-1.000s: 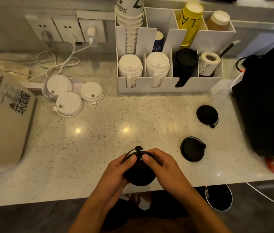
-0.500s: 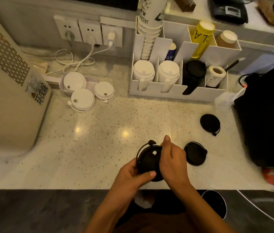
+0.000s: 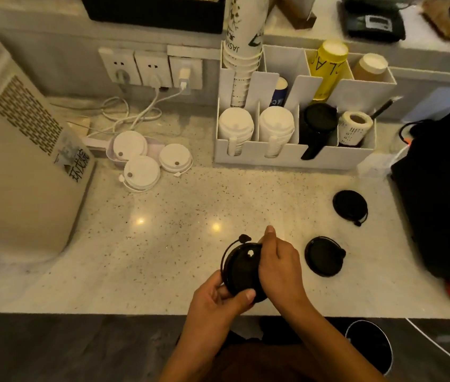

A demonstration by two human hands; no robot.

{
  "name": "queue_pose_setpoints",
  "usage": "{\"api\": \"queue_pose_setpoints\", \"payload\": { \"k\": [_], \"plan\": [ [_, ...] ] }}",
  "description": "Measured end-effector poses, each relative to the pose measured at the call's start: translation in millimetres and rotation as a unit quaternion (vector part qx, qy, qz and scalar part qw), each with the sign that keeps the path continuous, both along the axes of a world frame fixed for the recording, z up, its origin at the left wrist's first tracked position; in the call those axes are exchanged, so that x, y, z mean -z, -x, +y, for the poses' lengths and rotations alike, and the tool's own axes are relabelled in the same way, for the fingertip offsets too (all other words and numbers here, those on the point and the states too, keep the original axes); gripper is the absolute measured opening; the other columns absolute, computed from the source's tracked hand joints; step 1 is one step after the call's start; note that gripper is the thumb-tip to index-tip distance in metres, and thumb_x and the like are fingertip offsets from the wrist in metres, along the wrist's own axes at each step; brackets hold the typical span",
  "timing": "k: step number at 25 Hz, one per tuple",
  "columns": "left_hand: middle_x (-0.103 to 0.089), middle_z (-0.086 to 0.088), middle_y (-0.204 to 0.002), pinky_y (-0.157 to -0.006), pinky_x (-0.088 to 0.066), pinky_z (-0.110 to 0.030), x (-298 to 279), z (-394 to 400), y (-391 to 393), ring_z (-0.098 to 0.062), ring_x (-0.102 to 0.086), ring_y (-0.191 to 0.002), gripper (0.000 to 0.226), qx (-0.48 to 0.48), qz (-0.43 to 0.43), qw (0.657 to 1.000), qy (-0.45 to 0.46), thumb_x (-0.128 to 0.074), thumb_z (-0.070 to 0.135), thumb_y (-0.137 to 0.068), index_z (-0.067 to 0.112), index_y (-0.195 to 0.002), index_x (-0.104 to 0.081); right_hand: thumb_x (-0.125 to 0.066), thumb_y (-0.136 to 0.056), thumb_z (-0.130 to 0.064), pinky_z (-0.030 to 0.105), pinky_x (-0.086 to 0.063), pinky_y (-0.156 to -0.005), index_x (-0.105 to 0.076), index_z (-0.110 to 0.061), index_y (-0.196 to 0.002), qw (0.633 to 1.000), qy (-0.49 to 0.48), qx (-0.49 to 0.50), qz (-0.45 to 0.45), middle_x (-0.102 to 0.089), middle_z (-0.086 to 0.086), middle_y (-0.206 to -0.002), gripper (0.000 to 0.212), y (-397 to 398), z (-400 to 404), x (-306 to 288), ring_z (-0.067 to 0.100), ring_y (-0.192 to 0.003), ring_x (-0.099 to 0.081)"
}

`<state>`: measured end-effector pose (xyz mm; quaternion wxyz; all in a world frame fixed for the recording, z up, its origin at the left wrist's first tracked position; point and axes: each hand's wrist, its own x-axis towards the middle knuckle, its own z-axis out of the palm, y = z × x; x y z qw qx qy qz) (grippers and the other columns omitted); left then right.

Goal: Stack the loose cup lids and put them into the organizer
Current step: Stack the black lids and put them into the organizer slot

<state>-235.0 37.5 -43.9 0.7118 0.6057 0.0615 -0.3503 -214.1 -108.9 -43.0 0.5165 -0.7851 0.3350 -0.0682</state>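
Note:
Both hands hold a black cup lid (image 3: pixel 241 267) over the counter's front edge. My left hand (image 3: pixel 218 299) grips its lower rim with the thumb on top. My right hand (image 3: pixel 280 264) holds its right side, fingers curled over it. Two loose black lids lie to the right, one near (image 3: pixel 323 256) and one farther back (image 3: pixel 350 206). Three loose white lids (image 3: pixel 141 172) (image 3: pixel 129 144) (image 3: pixel 175 158) lie at the back left. The white organizer (image 3: pixel 295 157) at the back holds white lid stacks (image 3: pixel 235 128) and a black lid stack (image 3: pixel 319 125).
A beige appliance (image 3: pixel 22 172) fills the left side. A black machine (image 3: pixel 444 194) stands at the right edge. White cables (image 3: pixel 135 114) run from wall sockets behind the white lids. A black bin (image 3: pixel 370 346) sits below the counter edge. Paper cups stand in the organizer's rear slots.
The lid was turned in my hands: my right hand shifted from its top to its right side, my left thumb moved onto its lower rim. The camera tilted up and back.

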Motion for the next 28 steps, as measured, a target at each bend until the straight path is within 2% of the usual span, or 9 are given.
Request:
{"api": "queue_pose_setpoints", "payload": {
  "k": [6,9,11,14,17,19,21,24,28],
  "plan": [
    [-0.079,0.013,-0.104,-0.070,-0.057,-0.014,5.3,-62.7,28.5,-0.006,-0.075,-0.098,0.053,0.025,0.027,0.999,-0.036,-0.078,-0.004,-0.081,0.031,-0.118,-0.064,-0.035,-0.106,-0.040,0.031,-0.055,-0.056,-0.062,-0.003,-0.069,0.991,-0.049,0.119,-0.042,-0.066,0.013,-0.062,0.059,28.1,-47.4,-0.9,0.019,-0.061,-0.066],
    [-0.079,0.009,-0.106,-0.075,-0.058,-0.015,7.1,-89.3,37.1,-0.008,-0.074,-0.100,0.046,0.041,0.025,0.997,-0.055,-0.076,0.001,-0.084,0.029,-0.119,-0.065,-0.036,-0.107,-0.040,0.039,-0.061,-0.065,-0.063,-0.004,-0.080,0.982,-0.096,0.158,-0.038,-0.069,0.016,-0.073,0.052,45.4,-73.7,6.1,0.018,-0.068,-0.069],
    [-0.079,0.005,-0.108,-0.083,-0.059,-0.020,6.4,-100.5,39.5,-0.010,-0.074,-0.103,0.042,0.060,0.024,0.996,-0.061,-0.075,0.004,-0.086,0.025,-0.121,-0.065,-0.035,-0.106,-0.043,0.042,-0.062,-0.064,-0.064,-0.004,-0.082,0.979,-0.107,0.171,-0.026,-0.070,0.017,-0.074,0.054,55.2,-87.0,10.5,0.019,-0.068,-0.069],
    [-0.078,0.001,-0.113,-0.095,-0.058,-0.032,3.5,-126.5,45.0,-0.015,-0.072,-0.109,0.043,0.097,0.026,0.993,-0.064,-0.073,0.005,-0.088,0.021,-0.126,-0.063,-0.032,-0.102,-0.053,0.027,-0.056,-0.051,-0.066,-0.009,-0.074,0.978,-0.103,0.181,-0.013,-0.069,0.006,-0.065,0.063,69.6,-114.4,15.8,0.007,-0.065,-0.068],
    [-0.079,-0.005,-0.108,-0.087,-0.060,-0.032,1.8,-153.8,48.7,-0.021,-0.075,-0.104,0.039,0.096,0.037,0.993,-0.054,-0.075,0.018,-0.085,0.021,-0.122,-0.067,-0.029,-0.088,-0.070,0.009,-0.050,-0.054,-0.068,-0.023,-0.075,0.978,-0.153,0.143,0.020,-0.072,-0.007,-0.074,0.062,84.4,-148.4,18.3,-0.002,-0.068,-0.069],
    [-0.080,-0.010,-0.102,-0.081,-0.062,-0.030,0.7,-166.9,47.6,-0.025,-0.076,-0.100,0.041,0.090,0.032,0.994,-0.052,-0.074,0.032,-0.079,0.017,-0.117,-0.068,-0.028,-0.083,-0.075,0.013,-0.055,-0.061,-0.070,-0.028,-0.080,0.978,-0.166,0.119,0.029,-0.074,-0.006,-0.080,0.063,95.9,-164.6,20.8,0.002,-0.075,-0.071],
    [-0.080,-0.010,-0.102,-0.085,-0.062,-0.037,0.7,-180.0,45.2,-0.026,-0.076,-0.100,0.044,0.089,0.012,0.994,-0.067,-0.072,0.036,-0.078,0.013,-0.116,-0.068,-0.031,-0.082,-0.076,0.020,-0.059,-0.066,-0.070,-0.028,-0.081,0.978,-0.173,0.113,0.010,-0.075,-0.002,-0.080,0.062,107.5,-180.5,20.7,0.006,-0.078,-0.073],
    [-0.079,-0.009,-0.105,-0.085,-0.062,-0.038,2.0,-196.9,42.4,-0.026,-0.075,-0.102,0.042,0.107,-0.011,0.992,-0.070,-0.069,0.035,-0.082,0.012,-0.116,-0.070,-0.046,-0.082,-0.070,0.030,-0.062,-0.069,-0.068,-0.023,-0.083,0.974,-0.218,0.057,-0.027,-0.073,0.002,-0.083,0.052,123.6,-205.1,20.5,0.018,-0.082,-0.072],
    [-0.080,-0.010,-0.104,-0.077,-0.062,-0.030,-1.2,-209.1,38.7,-0.026,-0.076,-0.099,0.029,0.121,-0.020,0.991,-0.054,-0.064,0.027,-0.090,0.013,-0.114,-0.073,-0.070,-0.084,-0.039,0.032,-0.061,-0.080,-0.073,-0.024,-0.109,0.919,-0.392,-0.002,-0.051,-0.076,0.006,-0.110,0.029,145.8,-230.7,21.5,0.022,-0.105,-0.072]
  ]
}}
